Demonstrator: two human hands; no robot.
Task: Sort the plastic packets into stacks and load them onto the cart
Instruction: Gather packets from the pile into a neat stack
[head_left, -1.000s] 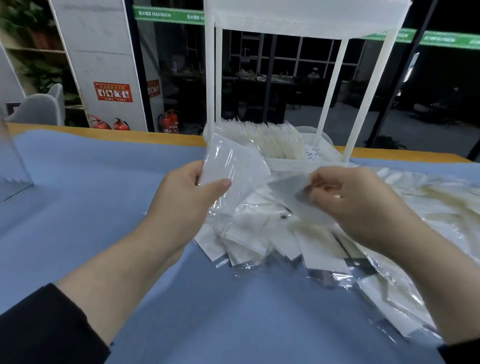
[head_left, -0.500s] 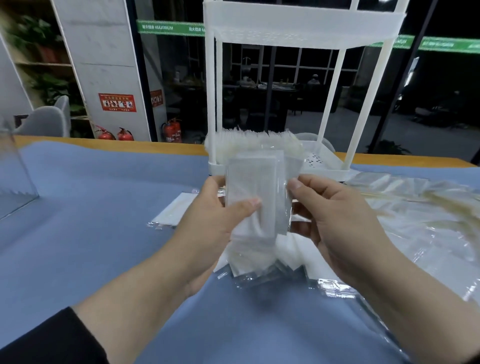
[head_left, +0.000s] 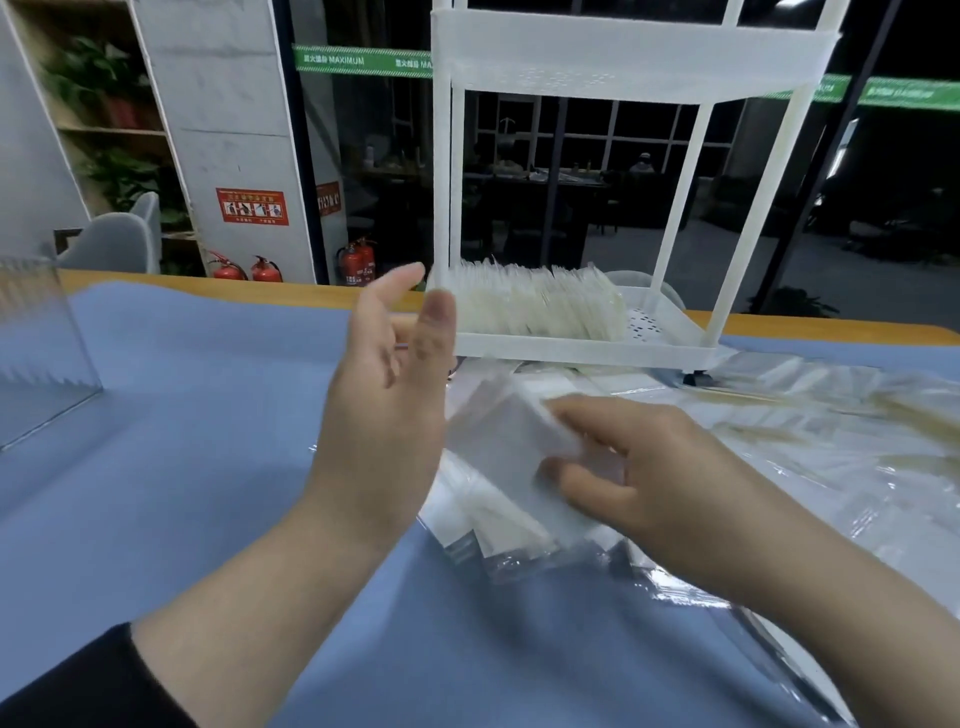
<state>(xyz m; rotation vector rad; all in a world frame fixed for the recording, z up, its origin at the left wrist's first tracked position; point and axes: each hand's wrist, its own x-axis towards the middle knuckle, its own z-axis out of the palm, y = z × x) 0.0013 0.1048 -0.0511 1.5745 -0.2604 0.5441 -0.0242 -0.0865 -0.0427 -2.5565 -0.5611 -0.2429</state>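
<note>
My right hand (head_left: 639, 462) grips a small stack of clear plastic packets (head_left: 506, 441) with white inserts, just above a loose pile of packets (head_left: 519, 540) on the blue table cover. My left hand (head_left: 387, 395) is raised beside the stack with its fingers straight and apart, holding nothing. Behind them stands the white cart (head_left: 582, 348), and a row of packets (head_left: 535, 304) stands upright on its bottom shelf. More packets (head_left: 831, 431) are spread flat to the right.
A clear acrylic box (head_left: 36, 338) stands at the left edge of the blue table cover (head_left: 182, 415). The cart's upper shelf (head_left: 623, 57) hangs overhead. Beyond the table's wooden edge are a grey chair (head_left: 122, 239) and fire extinguishers (head_left: 358, 260).
My left hand has let go of the packet stack and opened. My right hand now holds the stack alone and has lowered it toward the pile.
</note>
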